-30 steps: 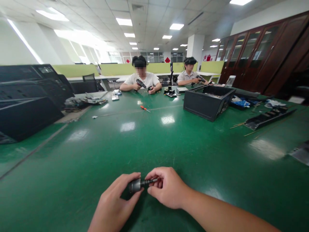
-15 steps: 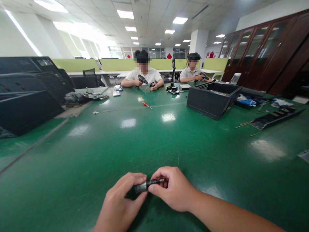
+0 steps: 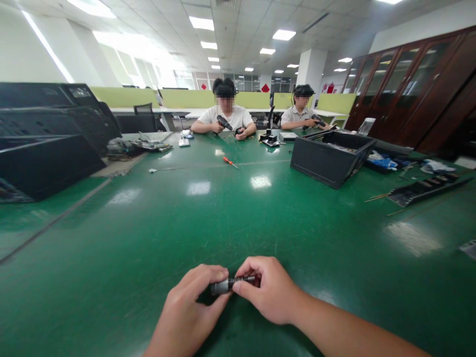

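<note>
Near the table's front edge, my left hand (image 3: 191, 302) grips the thick end of a small grey metal cylinder (image 3: 222, 286) between thumb and fingers. A thinner dark shaft with ridges or coils (image 3: 243, 279) extends from the cylinder to the right. My right hand (image 3: 268, 290) pinches that shaft between thumb and index finger, its other fingers curled behind. The part lies roughly level, just above or on the green tabletop (image 3: 208, 223); which one I cannot tell. The fingers hide some of its surface, and its exact kind is unclear.
An orange-handled screwdriver (image 3: 228, 161) lies mid-table. To the right stand a black open case (image 3: 316, 161) and a dark metal panel (image 3: 407, 193). Large black casings (image 3: 44, 163) occupy the left. Across the table, two people (image 3: 225, 116) hold black power drivers (image 3: 224, 122).
The view has shifted slightly, moving the background to the right. Both hands keep their hold on the part; my right thumb and index finger sit a little differently along the shaft.
</note>
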`<state>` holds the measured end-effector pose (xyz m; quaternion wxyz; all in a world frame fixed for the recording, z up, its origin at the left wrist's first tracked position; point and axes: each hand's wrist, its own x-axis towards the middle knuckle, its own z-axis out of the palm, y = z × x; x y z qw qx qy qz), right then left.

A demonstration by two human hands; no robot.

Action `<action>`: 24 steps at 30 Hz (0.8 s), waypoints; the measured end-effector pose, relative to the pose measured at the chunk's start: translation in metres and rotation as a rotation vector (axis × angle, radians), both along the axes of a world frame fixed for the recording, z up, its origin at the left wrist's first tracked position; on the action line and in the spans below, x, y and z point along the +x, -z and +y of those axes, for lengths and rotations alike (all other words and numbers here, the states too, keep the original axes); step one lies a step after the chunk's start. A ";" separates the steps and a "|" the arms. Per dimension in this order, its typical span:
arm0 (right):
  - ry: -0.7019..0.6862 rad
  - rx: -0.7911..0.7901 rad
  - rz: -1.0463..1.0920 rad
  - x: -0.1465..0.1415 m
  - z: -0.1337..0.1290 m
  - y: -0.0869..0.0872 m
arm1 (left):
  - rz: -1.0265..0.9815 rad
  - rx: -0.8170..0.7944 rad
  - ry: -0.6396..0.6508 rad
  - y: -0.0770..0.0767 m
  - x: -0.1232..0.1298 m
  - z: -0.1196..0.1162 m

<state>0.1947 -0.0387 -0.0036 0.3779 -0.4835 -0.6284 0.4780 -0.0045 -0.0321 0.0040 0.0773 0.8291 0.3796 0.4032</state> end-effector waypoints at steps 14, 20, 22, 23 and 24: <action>0.017 -0.026 0.048 0.002 -0.002 0.001 | -0.025 -0.001 0.002 0.003 0.001 0.000; 0.016 -0.036 0.063 0.001 -0.003 -0.001 | -0.020 0.057 0.016 0.003 -0.003 -0.001; 0.015 -0.026 0.057 0.001 -0.003 -0.003 | -0.022 0.053 0.028 0.003 -0.003 -0.001; 0.014 -0.014 0.047 0.001 -0.004 -0.004 | -0.022 0.048 0.036 0.002 -0.003 0.000; 0.013 0.003 0.031 0.001 -0.004 -0.005 | -0.020 0.043 0.041 0.002 -0.002 0.000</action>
